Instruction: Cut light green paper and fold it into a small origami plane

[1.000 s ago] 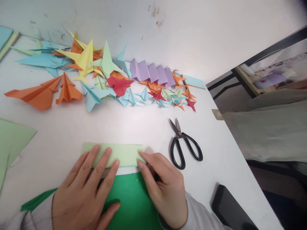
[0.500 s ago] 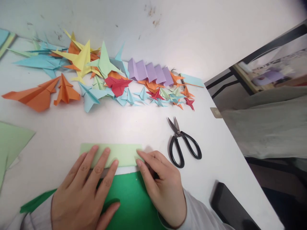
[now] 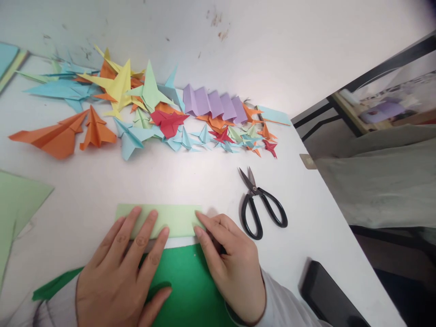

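A folded strip of light green paper (image 3: 180, 221) lies crosswise on the white table in front of me. My left hand (image 3: 119, 268) rests on its left part with the fingers spread and flat. At the strip's right end, my right hand (image 3: 231, 263) has its thumb and index finger on the paper edge, the other fingers curled in. Beneath both hands is a green sheet (image 3: 190, 281), partly covered by them. Scissors (image 3: 254, 193) with black handles lie to the right of the strip, blades parted.
Folded paper planes and birds (image 3: 150, 100) in several colours line the wall, with a purple pleated paper (image 3: 214, 104) among them. Light green sheets (image 3: 20, 204) lie at the left. A black phone-like object (image 3: 327, 295) sits at the lower right, near the table edge.
The view has shifted very slightly. Both hands and the paper strip stay in the same arrangement.
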{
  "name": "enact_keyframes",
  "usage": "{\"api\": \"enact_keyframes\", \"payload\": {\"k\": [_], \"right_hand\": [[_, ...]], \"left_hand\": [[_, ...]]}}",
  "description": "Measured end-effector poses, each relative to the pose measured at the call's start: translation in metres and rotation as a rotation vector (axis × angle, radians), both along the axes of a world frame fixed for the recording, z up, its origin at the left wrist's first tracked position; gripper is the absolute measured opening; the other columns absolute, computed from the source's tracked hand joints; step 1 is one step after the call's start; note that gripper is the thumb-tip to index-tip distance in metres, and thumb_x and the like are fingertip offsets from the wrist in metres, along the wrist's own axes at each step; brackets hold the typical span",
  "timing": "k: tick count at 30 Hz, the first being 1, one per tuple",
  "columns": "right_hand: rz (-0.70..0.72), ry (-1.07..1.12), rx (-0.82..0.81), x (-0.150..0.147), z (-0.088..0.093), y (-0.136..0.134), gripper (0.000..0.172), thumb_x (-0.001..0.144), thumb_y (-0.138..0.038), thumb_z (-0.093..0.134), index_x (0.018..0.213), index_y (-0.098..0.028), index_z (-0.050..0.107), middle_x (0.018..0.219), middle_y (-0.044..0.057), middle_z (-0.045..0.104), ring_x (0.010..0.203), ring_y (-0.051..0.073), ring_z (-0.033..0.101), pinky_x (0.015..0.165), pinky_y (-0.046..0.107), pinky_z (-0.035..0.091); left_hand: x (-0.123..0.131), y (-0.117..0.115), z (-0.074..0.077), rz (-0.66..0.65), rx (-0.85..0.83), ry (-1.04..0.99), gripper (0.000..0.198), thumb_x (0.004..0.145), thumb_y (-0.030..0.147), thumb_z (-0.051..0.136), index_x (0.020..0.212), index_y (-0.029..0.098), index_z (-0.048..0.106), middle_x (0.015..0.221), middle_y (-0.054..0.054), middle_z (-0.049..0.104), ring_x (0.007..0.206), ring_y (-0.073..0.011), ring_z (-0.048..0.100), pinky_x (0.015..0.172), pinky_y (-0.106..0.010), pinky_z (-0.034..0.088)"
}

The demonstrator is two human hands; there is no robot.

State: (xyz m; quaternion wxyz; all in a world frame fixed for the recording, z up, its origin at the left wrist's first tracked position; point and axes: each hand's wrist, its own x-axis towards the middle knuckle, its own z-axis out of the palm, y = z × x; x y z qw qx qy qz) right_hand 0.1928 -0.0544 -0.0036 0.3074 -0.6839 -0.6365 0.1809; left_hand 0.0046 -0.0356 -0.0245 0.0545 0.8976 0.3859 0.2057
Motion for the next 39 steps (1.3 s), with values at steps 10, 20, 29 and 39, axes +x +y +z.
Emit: {"api": "enact_keyframes", "payload": {"k": [10, 20, 29, 39], "right_hand": [[0.145, -0.392, 0.165, 0.001, 0.000, -0.001, 0.025, 0.089, -0.026, 0.049, 0.103, -0.010, 0.064, 0.112, 0.016, 0.063, 0.080, 0.019, 0.068, 0.062, 0.027, 0.056], [0.209, -0.572, 0.229, 0.007, -0.010, -0.005, 0.032, 0.089, -0.035, 0.051, 0.109, -0.013, 0.062, 0.116, 0.012, 0.064, 0.077, 0.018, 0.070, 0.056, 0.025, 0.055], [0.236, -0.611, 0.231, 0.013, -0.015, -0.007, 0.037, 0.086, -0.038, 0.054, 0.115, -0.015, 0.060, 0.117, 0.011, 0.064, 0.069, 0.017, 0.069, 0.050, 0.023, 0.051], [0.232, -0.611, 0.205, 0.015, -0.016, -0.008, 0.037, 0.085, -0.038, 0.055, 0.114, -0.015, 0.061, 0.119, 0.009, 0.063, 0.066, 0.014, 0.068, 0.046, 0.022, 0.049]], "left_hand": [[0.000, -0.003, 0.007, 0.019, -0.046, 0.078, 0.053, 0.078, 0.037, 0.053, 0.127, 0.015, 0.052, 0.142, -0.014, 0.041, 0.133, -0.0370, 0.029, 0.106, -0.048, 0.025], [0.002, -0.007, 0.003, 0.070, -0.069, 0.036, 0.057, 0.078, 0.046, 0.053, 0.127, 0.017, 0.052, 0.142, -0.011, 0.040, 0.136, -0.0350, 0.022, 0.108, -0.049, 0.021], [0.003, -0.007, 0.003, 0.051, -0.040, 0.039, 0.055, 0.081, 0.044, 0.051, 0.128, 0.015, 0.049, 0.142, -0.014, 0.040, 0.137, -0.0335, 0.022, 0.109, -0.049, 0.020], [0.004, -0.009, 0.003, 0.051, -0.056, 0.042, 0.059, 0.078, 0.047, 0.054, 0.127, 0.014, 0.050, 0.141, -0.015, 0.042, 0.136, -0.0348, 0.023, 0.110, -0.050, 0.019]]}}
